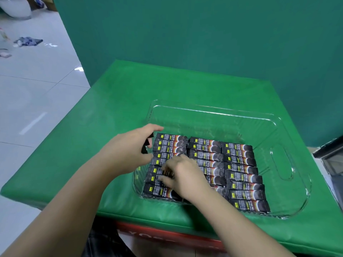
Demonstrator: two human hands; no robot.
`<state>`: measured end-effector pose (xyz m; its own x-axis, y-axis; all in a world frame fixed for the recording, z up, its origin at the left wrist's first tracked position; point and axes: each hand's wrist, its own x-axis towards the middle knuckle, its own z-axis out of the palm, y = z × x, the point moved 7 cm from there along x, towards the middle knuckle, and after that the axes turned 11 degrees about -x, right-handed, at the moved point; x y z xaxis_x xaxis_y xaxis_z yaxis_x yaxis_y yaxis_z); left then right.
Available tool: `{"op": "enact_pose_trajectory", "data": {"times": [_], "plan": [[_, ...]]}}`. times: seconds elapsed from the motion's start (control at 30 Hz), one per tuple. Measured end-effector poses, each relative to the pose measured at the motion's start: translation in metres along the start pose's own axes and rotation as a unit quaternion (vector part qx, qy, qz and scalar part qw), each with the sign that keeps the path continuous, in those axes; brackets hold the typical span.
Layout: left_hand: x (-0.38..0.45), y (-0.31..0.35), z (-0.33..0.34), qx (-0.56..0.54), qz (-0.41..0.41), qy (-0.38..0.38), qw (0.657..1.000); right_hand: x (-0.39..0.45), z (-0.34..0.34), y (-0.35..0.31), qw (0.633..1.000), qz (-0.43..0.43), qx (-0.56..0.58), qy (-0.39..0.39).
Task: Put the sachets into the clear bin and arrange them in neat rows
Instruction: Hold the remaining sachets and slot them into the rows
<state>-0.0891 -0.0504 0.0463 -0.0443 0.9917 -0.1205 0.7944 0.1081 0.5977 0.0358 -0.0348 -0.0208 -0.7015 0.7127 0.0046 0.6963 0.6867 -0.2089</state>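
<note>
Presently the left hand (133, 147) pinches spare coffee sachets (146, 146) at the clear bin's (289, 184) 9 o'clock; the right hand (182, 173), fingers spread, presses the left row (167, 145). Align ends before releasing.

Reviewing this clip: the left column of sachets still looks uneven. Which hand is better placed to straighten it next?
The right hand, probably: its fingers already lie on the left column of sachets inside the clear bin. The left hand sits at the bin's left wall, gripping dark sachet ends, so it is occupied.
</note>
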Motion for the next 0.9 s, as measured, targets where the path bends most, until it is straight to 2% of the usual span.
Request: {"op": "enact_pose_trajectory", "data": {"times": [0.03, 0.1, 0.17, 0.23, 0.3, 0.37, 0.43, 0.5, 0.63, 0.73, 0.83, 0.9], "plan": [[0.0, 0.0, 0.0, 0.003, 0.001, 0.001, 1.0, 0.0, -0.01, 0.001, 0.996, 0.03, 0.087, 0.02], [0.001, 0.0, 0.0, -0.008, 0.006, 0.003, 1.0, 0.002, -0.028, 0.0, 0.954, 0.08, 0.284, 0.044], [0.001, 0.0, 0.0, -0.059, 0.018, 0.007, 0.998, 0.007, -0.042, -0.006, 0.917, 0.084, 0.387, 0.056], [-0.003, -0.001, -0.006, -0.135, 0.034, 0.035, 0.99, 0.01, -0.053, -0.011, 0.911, 0.071, 0.402, 0.06], [-0.011, -0.006, -0.026, -0.224, 0.029, 0.113, 0.967, 0.009, -0.058, -0.009, 0.912, 0.072, 0.397, 0.07], [-0.021, -0.021, -0.051, -0.327, 0.012, 0.227, 0.917, 0.005, -0.058, -0.003, 0.912, 0.084, 0.395, 0.079], [-0.029, -0.045, -0.067, -0.381, -0.005, 0.323, 0.866, 0.0, -0.055, 0.002, 0.911, 0.089, 0.395, 0.081], [-0.03, -0.071, -0.066, -0.37, -0.034, 0.374, 0.85, -0.004, -0.052, 0.006, 0.909, 0.099, 0.398, 0.079], [-0.032, -0.122, -0.032, -0.322, -0.118, 0.43, 0.835, -0.01, -0.044, 0.01, 0.91, 0.116, 0.392, 0.067], [-0.038, -0.139, -0.008, -0.325, -0.133, 0.467, 0.812, -0.014, -0.043, 0.009, 0.914, 0.116, 0.382, 0.068], [-0.04, -0.151, 0.027, -0.327, -0.156, 0.424, 0.83, -0.017, -0.042, 0.011, 0.916, 0.116, 0.377, 0.07], [-0.045, -0.162, 0.046, -0.273, -0.197, 0.395, 0.855, -0.019, -0.041, 0.014, 0.918, 0.117, 0.373, 0.07]]}}
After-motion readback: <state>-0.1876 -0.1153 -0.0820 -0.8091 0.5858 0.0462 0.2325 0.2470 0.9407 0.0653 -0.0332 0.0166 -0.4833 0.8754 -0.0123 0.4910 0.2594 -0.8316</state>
